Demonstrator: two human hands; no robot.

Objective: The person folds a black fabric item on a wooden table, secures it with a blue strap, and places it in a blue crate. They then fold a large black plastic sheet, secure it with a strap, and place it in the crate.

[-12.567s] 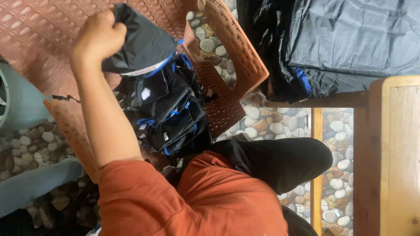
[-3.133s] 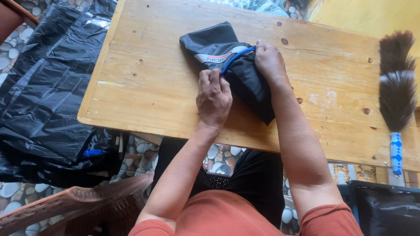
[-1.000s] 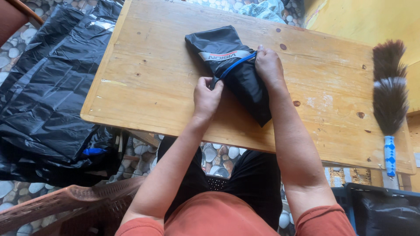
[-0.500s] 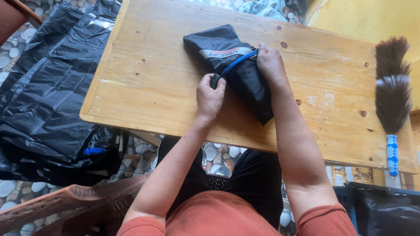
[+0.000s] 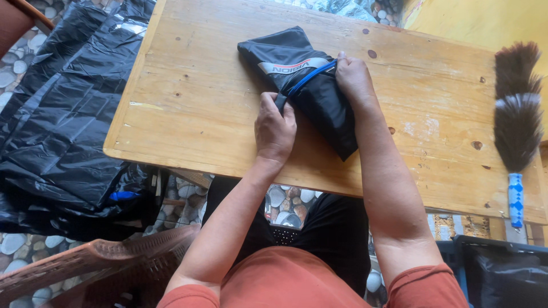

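A folded black garment (image 5: pixel 305 77) with a grey band and blue piping lies on the wooden tabletop (image 5: pixel 188 108), a little left of its middle and nearer the far edge than the near one. Its long axis runs on a slant, from the far left corner down toward the near right, where it ends in a blunt point. Both hands are on it, set apart from each other across the bundle. The left hand (image 5: pixel 275 128) sits at the near left flank, fingers curled shut around a fold of the black cloth where the blue piping ends. The right hand (image 5: pixel 354 80) lies on the far right flank, fingers bent over the edge and pressing the cloth to the wood; whether it pinches anything under the palm I cannot tell. So the garment lies between the hands and just beyond them, with the left hand at its middle and the right hand nearer its far end. Well apart, at the right edge of the tabletop, rests a dark feather brush (image 5: pixel 516 114) with a blue and white handle. Left of the tabletop, lower down, a heap of black plastic sheeting (image 5: pixel 63 131) spreads over a pebbled floor (image 5: pixel 11 242), and a brown plastic chair (image 5: pixel 108 268) stands near left.
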